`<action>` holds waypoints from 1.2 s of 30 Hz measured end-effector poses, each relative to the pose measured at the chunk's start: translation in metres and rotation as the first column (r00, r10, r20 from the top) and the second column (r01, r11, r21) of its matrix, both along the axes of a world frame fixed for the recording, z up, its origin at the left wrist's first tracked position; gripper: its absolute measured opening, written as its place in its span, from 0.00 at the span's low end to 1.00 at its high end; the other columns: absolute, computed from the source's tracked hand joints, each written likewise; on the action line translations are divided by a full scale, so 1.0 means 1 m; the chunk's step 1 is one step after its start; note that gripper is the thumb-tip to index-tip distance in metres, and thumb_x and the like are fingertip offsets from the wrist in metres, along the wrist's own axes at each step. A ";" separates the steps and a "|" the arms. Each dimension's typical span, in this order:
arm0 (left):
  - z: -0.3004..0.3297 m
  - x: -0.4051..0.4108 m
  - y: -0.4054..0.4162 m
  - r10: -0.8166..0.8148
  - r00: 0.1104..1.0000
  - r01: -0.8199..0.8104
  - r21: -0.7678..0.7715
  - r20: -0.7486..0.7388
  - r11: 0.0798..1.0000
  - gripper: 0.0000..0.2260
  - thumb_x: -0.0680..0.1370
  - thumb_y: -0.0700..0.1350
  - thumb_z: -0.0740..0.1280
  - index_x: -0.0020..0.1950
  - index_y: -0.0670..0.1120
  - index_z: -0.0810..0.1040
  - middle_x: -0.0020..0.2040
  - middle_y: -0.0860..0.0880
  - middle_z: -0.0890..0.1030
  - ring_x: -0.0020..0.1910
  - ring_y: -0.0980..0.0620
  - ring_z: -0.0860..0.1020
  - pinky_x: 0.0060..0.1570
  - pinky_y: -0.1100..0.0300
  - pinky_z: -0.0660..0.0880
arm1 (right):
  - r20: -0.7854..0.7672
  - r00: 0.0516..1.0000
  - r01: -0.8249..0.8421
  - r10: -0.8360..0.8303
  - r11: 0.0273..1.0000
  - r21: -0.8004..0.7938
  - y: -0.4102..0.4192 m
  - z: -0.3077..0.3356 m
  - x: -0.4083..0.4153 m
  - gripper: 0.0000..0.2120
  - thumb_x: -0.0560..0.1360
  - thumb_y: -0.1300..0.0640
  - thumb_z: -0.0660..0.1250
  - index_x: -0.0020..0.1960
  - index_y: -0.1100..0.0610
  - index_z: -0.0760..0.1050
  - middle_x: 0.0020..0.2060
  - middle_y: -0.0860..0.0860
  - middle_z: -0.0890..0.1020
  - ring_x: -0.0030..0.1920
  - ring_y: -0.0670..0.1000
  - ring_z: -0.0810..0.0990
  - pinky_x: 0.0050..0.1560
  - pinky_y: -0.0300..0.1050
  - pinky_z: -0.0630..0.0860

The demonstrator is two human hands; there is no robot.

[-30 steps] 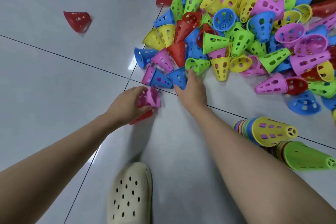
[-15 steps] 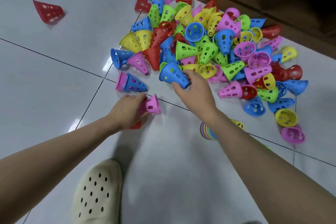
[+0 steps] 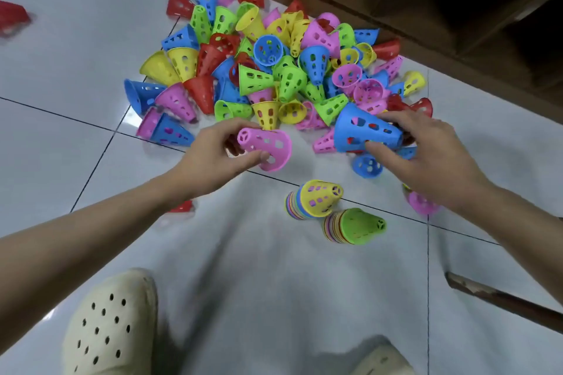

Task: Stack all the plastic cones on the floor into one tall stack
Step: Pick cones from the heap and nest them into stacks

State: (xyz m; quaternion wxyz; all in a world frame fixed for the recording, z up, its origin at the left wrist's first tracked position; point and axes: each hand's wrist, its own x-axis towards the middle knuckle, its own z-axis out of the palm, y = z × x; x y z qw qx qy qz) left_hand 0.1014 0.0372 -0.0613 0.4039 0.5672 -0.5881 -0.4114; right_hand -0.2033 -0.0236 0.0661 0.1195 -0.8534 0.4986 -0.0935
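Left hand (image 3: pixel 210 155) clamps a pink cone (image 3: pixel 266 146) on its side; right hand (image 3: pixel 426 149) grips a blue cone (image 3: pixel 365 131) at three o'clock. Loose pile (image 3: pixel 274 70) at twelve, two stacks (image 3: pixel 316 199) at six.

At the centre of the frame the left hand (image 3: pixel 213 155) holds a pink cone (image 3: pixel 265 146) on its side, small end toward the left, wide rim toward the right. Right of it, the right hand (image 3: pixel 426 155) grips a blue cone (image 3: pixel 365 131), thumb below and fingers above. Behind both, the upper middle is filled by a pile of loose cones (image 3: pixel 274 70) on the white tiled floor (image 3: pixel 76 55). Below the hands lie two stacks, one capped in yellow (image 3: pixel 316 199), one in green (image 3: pixel 356 226). A cream clog (image 3: pixel 106 329) sits lower left
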 end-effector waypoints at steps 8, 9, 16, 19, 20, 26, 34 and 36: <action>0.029 -0.070 -0.002 -0.297 0.947 0.313 -0.131 0.125 0.941 0.19 0.72 0.56 0.73 0.58 0.46 0.80 0.47 0.51 0.79 0.43 0.52 0.76 0.44 0.60 0.75 | -0.171 0.982 0.107 -0.083 0.986 0.132 0.042 -0.001 -0.080 0.23 0.74 0.41 0.68 0.61 0.55 0.78 0.45 0.48 0.80 0.42 0.54 0.80 0.48 0.52 0.78; 0.027 -0.077 -0.003 -0.323 0.929 0.347 -0.126 0.180 0.929 0.20 0.72 0.56 0.72 0.58 0.47 0.79 0.47 0.51 0.77 0.43 0.53 0.75 0.45 0.60 0.75 | -0.186 0.980 0.104 -0.074 0.982 0.160 0.045 -0.001 -0.085 0.22 0.73 0.41 0.68 0.60 0.54 0.79 0.45 0.49 0.81 0.43 0.55 0.80 0.47 0.53 0.78; -0.003 -0.106 -0.003 -0.375 0.871 0.405 -0.034 0.318 0.914 0.19 0.74 0.48 0.74 0.63 0.47 0.77 0.48 0.51 0.72 0.43 0.58 0.70 0.49 0.59 0.71 | -0.292 0.957 0.089 0.002 0.950 0.298 0.054 -0.019 -0.094 0.19 0.72 0.37 0.65 0.56 0.47 0.78 0.40 0.42 0.77 0.40 0.45 0.75 0.43 0.47 0.75; -0.012 -0.113 -0.003 -0.397 0.843 0.426 -0.002 0.363 0.905 0.20 0.76 0.47 0.73 0.66 0.46 0.76 0.49 0.49 0.72 0.45 0.52 0.71 0.50 0.57 0.72 | -0.322 0.947 0.093 0.016 0.942 0.322 0.054 -0.034 -0.093 0.17 0.73 0.38 0.66 0.57 0.46 0.77 0.41 0.43 0.77 0.41 0.44 0.74 0.42 0.43 0.72; -0.014 -0.114 -0.003 -0.405 0.836 0.430 0.019 0.371 0.903 0.20 0.76 0.47 0.73 0.67 0.46 0.76 0.49 0.48 0.72 0.45 0.52 0.71 0.49 0.56 0.72 | -0.334 0.942 0.099 0.018 0.938 0.331 0.054 -0.039 -0.092 0.16 0.74 0.39 0.67 0.58 0.45 0.77 0.42 0.42 0.76 0.42 0.44 0.73 0.41 0.40 0.70; -0.023 -0.102 0.001 -0.418 0.828 0.417 0.089 0.373 0.905 0.26 0.75 0.50 0.75 0.70 0.47 0.72 0.51 0.50 0.73 0.44 0.52 0.73 0.49 0.55 0.74 | -0.393 0.918 0.118 0.045 0.917 0.380 0.058 -0.072 -0.080 0.19 0.76 0.42 0.68 0.64 0.49 0.76 0.51 0.44 0.79 0.46 0.45 0.73 0.42 0.39 0.64; -0.048 -0.052 0.020 -0.423 0.797 0.342 0.256 0.431 0.904 0.27 0.74 0.56 0.74 0.68 0.47 0.73 0.51 0.51 0.75 0.46 0.51 0.76 0.50 0.56 0.75 | -0.403 0.914 0.156 0.041 0.882 0.444 0.048 -0.089 -0.066 0.16 0.72 0.39 0.71 0.51 0.48 0.75 0.41 0.44 0.74 0.47 0.51 0.75 0.37 0.41 0.62; -0.046 -0.038 0.021 -0.402 0.798 0.320 0.250 0.449 0.914 0.25 0.73 0.56 0.75 0.66 0.47 0.75 0.50 0.51 0.77 0.47 0.50 0.77 0.51 0.55 0.75 | -0.516 0.851 0.165 0.099 0.882 0.441 0.045 -0.078 -0.059 0.21 0.71 0.35 0.70 0.57 0.47 0.75 0.47 0.46 0.76 0.52 0.52 0.76 0.42 0.44 0.66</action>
